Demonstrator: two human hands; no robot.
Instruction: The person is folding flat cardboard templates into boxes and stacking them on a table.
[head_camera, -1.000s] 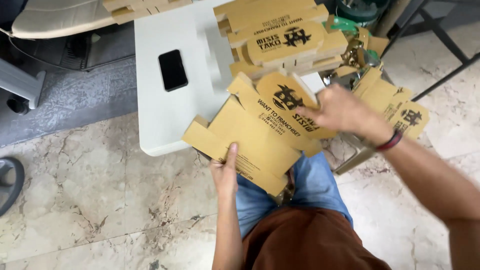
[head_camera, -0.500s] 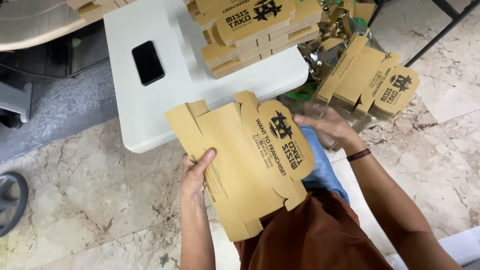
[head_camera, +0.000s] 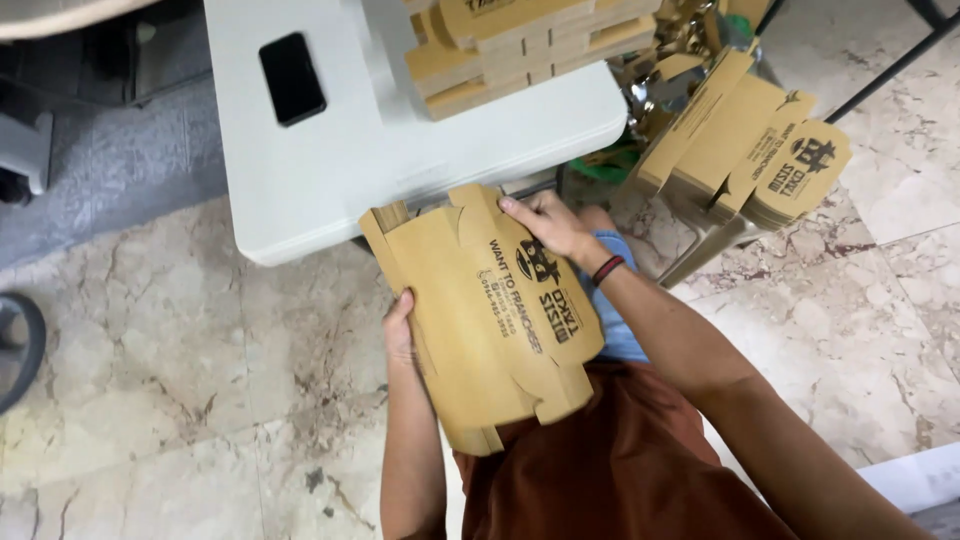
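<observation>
You've got a flat brown cardboard box blank (head_camera: 490, 320) over your lap, just near of the white table (head_camera: 330, 170), printed face up, lying at a slant w/ its tabbed end toward the table edge.

Your left hand (head_camera: 399, 325) is at the blank's left edge, about mid-length. Thumb lies along the edge on top; the other fingers go under the card & are hidden, so it reads as a pinch on the edge, but can't tell how tight.

Your right hand (head_camera: 550, 228) sits on the blank's far right part, by the round flap. Fingers are together & curled over the top face, forefinger pointing left along the far edge; the card is under the fingertips, touching. Thumb's hidden, so can't tell if it clamps from below. Dark band w/ red on that wrist (head_camera: 606, 269).

Farther out on the table: a black phone (head_camera: 292, 78) face up on the left, well apart from the blank, & a stack of folded brown boxes (head_camera: 520, 50) at the far right of the tabletop.

Right of the table, off on the floor side, a leaning bundle of flat printed blanks (head_camera: 750, 150), near your right forearm but not touching. Marble-look tile floor (head_camera: 150, 400) all round.
</observation>
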